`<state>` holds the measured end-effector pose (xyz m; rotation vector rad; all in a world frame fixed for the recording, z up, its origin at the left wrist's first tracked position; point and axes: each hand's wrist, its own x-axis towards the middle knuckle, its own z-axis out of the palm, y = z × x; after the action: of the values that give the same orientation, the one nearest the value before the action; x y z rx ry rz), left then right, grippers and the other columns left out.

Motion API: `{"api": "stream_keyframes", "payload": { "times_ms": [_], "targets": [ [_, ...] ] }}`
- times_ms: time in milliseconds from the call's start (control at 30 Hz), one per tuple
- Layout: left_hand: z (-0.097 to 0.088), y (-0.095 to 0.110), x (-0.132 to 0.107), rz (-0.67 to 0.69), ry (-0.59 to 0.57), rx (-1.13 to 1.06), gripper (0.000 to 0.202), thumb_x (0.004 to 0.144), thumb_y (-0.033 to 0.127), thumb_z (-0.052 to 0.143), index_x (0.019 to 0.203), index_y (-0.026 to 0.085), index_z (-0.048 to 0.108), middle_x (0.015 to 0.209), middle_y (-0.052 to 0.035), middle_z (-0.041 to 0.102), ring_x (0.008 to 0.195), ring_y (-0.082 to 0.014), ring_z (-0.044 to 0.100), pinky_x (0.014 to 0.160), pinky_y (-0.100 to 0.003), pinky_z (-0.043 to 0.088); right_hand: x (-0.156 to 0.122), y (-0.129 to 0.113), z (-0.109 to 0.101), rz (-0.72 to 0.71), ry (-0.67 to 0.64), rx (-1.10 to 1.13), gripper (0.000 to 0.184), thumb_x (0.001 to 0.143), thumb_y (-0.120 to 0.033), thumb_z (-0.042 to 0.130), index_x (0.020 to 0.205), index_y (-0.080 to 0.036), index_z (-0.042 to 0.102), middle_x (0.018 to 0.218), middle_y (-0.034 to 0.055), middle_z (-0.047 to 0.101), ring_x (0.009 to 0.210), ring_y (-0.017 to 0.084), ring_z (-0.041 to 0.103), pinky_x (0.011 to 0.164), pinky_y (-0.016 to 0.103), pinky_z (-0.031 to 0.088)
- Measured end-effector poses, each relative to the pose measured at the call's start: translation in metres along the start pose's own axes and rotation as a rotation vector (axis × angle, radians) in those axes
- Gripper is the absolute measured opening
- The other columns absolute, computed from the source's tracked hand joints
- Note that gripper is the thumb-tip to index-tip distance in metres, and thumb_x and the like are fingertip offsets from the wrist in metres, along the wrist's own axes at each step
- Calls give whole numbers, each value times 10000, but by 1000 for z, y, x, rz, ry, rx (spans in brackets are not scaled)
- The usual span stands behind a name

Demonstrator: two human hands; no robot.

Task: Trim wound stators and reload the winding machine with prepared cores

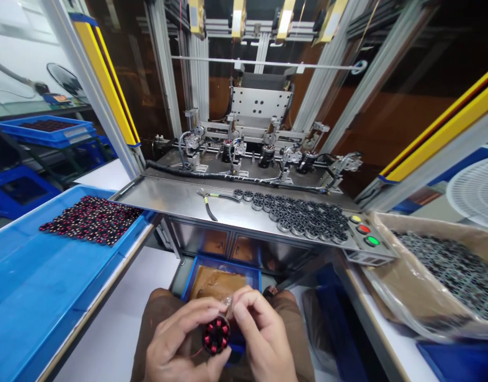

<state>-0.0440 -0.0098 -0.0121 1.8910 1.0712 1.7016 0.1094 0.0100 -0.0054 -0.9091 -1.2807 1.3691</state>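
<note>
My left hand (183,339) is closed around a motor stator (216,335), a black ring with red wire coils facing up, held low over my lap. A thin red wire end sticks out at its lower left. Close against its upper right edge, my right hand (259,334) is closed in a pinch. Something small and shiny shows at those fingertips, too small to name. On the metal ledge (172,200) ahead lie wire cutters (208,204) with green and black handles, spread apart. To their right stand many unwound black stator cores (303,212) in rows.
At left, a blue tray (40,276) holds many wound stators (94,217). Behind the ledge is a winding machine (259,106). Yellow, red and green buttons (363,229) sit at the ledge's right end, beside a plastic-lined carton (411,286) of grey parts. Below is a blue bin (191,276).
</note>
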Motion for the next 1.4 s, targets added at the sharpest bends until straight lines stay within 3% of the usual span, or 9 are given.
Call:
{"api": "stream_keyframes", "payload": {
  "times_ms": [167,333,567,800,933,1067,1267,1400],
  "targets": [
    [-2,3,1,-194,40,-200,468,644,44,774,1073,210,691,965,-85,770,907,-229,733,804,-293,613,-1,1,-2,-127,-59,98,289,815,-475,670,888,-208,589,820,19,517,740,160,526,675,285,463],
    [-2,6,4,-266,26,-275,473,634,65,800,1059,247,704,971,-51,774,911,-200,728,810,-251,601,-5,-4,-5,-223,-73,-74,207,886,-345,613,739,-200,608,705,20,569,678,158,563,636,280,469],
    [-5,6,0,-171,13,-148,486,628,74,797,1073,233,684,957,-52,779,895,-199,734,818,-248,599,-4,-9,-8,-268,-76,-116,184,869,-362,640,782,-201,643,695,31,617,654,166,597,603,283,505],
    [-7,2,0,-52,-39,-13,552,619,38,761,1129,211,641,965,-70,778,892,-215,736,830,-269,600,-3,-18,-12,-354,-23,-243,177,894,-277,607,744,-189,643,655,33,623,618,161,603,576,273,501],
    [-6,4,4,-98,-20,-95,519,631,46,725,1106,236,641,936,-51,774,844,-207,735,770,-269,611,-1,-20,-14,-397,-67,-264,166,887,-327,616,795,-196,657,683,46,628,628,171,608,567,279,504],
    [-5,6,7,-187,-48,-240,483,636,75,728,1077,261,663,917,-38,773,820,-202,727,724,-267,612,3,-24,-15,-430,-84,-298,63,862,-247,635,888,-207,676,722,54,638,670,187,623,600,297,522],
    [-7,8,6,-104,-30,-139,532,613,51,745,1105,236,657,933,-53,781,840,-207,731,749,-256,605,1,-22,-11,-570,-134,-292,188,794,-54,638,886,-203,706,662,49,655,597,180,619,540,290,521],
    [-7,13,6,-45,8,-78,555,608,24,744,1121,215,656,947,-59,781,856,-208,735,784,-251,598,-4,-11,-4,-711,-47,-243,190,834,-126,642,978,-236,700,616,47,649,529,178,585,482,299,492]
  ]
}}
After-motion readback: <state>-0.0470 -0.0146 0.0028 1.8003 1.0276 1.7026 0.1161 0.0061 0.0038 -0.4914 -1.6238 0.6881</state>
